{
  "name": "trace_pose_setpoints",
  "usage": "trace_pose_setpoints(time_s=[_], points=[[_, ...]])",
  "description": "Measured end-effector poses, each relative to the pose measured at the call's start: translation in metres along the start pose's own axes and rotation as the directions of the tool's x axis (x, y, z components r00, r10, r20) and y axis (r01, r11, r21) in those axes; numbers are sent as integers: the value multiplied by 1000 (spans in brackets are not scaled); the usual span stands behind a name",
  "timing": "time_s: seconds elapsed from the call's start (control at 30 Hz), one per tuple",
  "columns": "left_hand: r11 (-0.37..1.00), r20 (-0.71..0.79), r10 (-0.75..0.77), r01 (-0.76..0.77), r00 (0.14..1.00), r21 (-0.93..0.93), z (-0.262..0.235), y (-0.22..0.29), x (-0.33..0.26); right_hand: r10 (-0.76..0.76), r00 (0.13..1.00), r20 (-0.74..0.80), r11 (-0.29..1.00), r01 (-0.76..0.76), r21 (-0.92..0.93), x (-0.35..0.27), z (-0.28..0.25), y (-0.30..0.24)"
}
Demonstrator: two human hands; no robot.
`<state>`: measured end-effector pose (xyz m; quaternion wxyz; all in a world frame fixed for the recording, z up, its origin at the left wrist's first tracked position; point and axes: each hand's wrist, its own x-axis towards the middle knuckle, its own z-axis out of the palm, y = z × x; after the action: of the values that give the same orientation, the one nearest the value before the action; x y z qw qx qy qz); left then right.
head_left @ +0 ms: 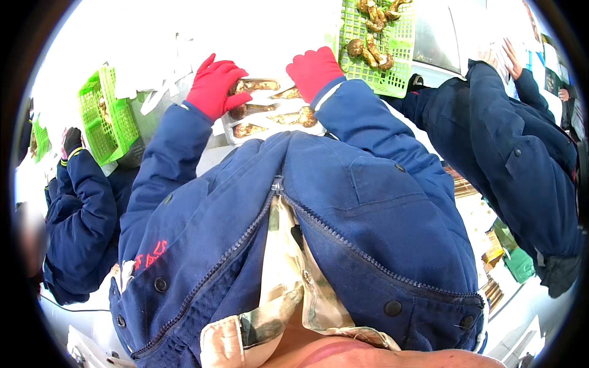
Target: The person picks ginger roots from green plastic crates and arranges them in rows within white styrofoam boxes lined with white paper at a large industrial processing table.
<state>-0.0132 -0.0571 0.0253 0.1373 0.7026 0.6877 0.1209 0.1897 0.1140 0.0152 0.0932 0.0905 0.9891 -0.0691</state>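
Close in front of me is a white tray (230, 136) holding several brown-and-cream mushrooms (293, 118), laid lengthwise with white dividing material between them. My left hand (215, 87), in a red glove, is at the tray's left side. Its fingers are apart, and the thumb reaches over the mushrooms at that edge. My right hand (315, 72), also red-gloved, is beyond the tray's far right corner with its fingers curled in. Whatever those fingers may hold is hidden from this view.
A green basket (399, 80) with loose mushrooms stands at the upper right, another green basket (126, 126) at the left. Co-workers in dark blue jackets are close on both sides; a black-gloved hand (72, 141) shows at left, bare hands (512, 59) at right. Glare washes out the far tabletop.
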Motion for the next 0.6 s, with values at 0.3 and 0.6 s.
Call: trace_pose_setpoints(time_s=[0.3,0.6], points=[[995,178,-75,84,981,-44,4,-7,-4,-3,996,-92,985,18,169,-13,13,13],[994,-43,-42,37,998,-105,4,23,21,545,821,-172,826,-491,278,-67,71,159]])
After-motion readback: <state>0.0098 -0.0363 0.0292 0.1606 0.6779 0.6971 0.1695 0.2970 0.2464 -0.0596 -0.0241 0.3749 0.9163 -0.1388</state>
